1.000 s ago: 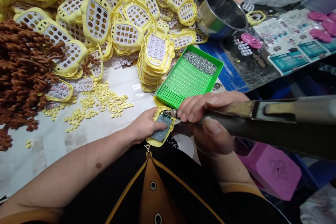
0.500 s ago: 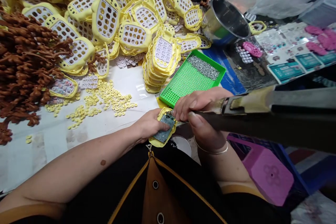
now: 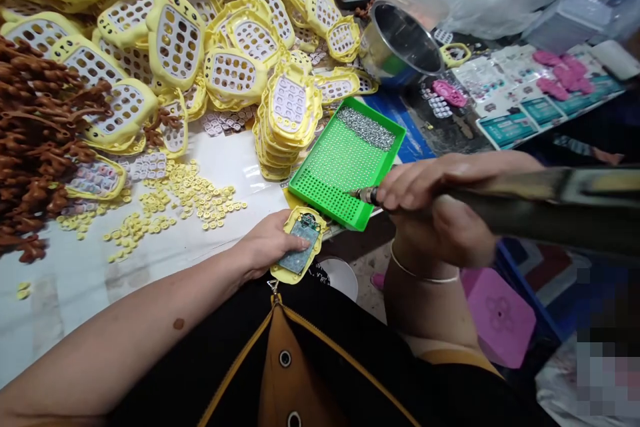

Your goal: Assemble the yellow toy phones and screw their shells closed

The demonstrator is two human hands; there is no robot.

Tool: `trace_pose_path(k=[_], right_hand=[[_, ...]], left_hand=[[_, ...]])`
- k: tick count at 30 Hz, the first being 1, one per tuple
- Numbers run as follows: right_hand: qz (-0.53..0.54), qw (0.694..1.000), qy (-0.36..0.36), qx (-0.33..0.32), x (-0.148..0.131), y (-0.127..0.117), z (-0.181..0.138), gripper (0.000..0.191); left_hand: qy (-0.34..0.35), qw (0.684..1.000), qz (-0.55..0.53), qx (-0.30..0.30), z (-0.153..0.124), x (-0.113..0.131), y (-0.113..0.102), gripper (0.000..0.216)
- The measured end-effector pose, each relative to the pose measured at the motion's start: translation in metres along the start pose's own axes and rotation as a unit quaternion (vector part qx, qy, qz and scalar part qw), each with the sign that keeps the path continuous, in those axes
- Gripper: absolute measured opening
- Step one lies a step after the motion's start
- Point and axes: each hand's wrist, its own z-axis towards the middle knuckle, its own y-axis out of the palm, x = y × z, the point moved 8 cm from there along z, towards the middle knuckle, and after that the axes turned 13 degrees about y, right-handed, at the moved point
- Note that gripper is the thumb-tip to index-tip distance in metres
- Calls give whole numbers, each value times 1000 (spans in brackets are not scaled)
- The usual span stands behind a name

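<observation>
My left hand (image 3: 265, 243) grips a yellow casing (image 3: 298, 247) with a green circuit board set in it, held at the table's near edge. My right hand (image 3: 440, 203) is wrapped round a long electric screwdriver (image 3: 525, 203). Its tip (image 3: 356, 193) hovers over the near part of a green perforated tray (image 3: 345, 163), up and to the right of the casing. A patch of small metal screws (image 3: 366, 128) lies at the tray's far end.
A stack of yellow casings (image 3: 285, 120) stands left of the tray, with many more heaped behind. Brown rubbery parts (image 3: 35, 140) pile at the left. Small yellow buttons (image 3: 185, 193) are scattered on white paper. A steel pot (image 3: 400, 47), pink pieces and printed cards lie at the right.
My right hand has lifted the screwdriver tip off the casing and swung it right, over the green tray. My left hand still holds the casing in place.
</observation>
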Motion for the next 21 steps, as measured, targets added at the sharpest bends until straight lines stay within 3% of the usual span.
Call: trace_pose_path(k=[6, 12, 21], right_hand=[[-14, 999, -21, 28, 38, -24, 3, 16], [10, 1000, -2, 22, 50, -31, 1, 18], [-39, 998, 31, 49, 63, -36, 1, 16]], left_hand=[[14, 1000, 8, 1, -1, 4, -1, 38], [8, 1000, 5, 5, -1, 5, 1, 38], [7, 1000, 0, -1, -1, 2, -1, 43]])
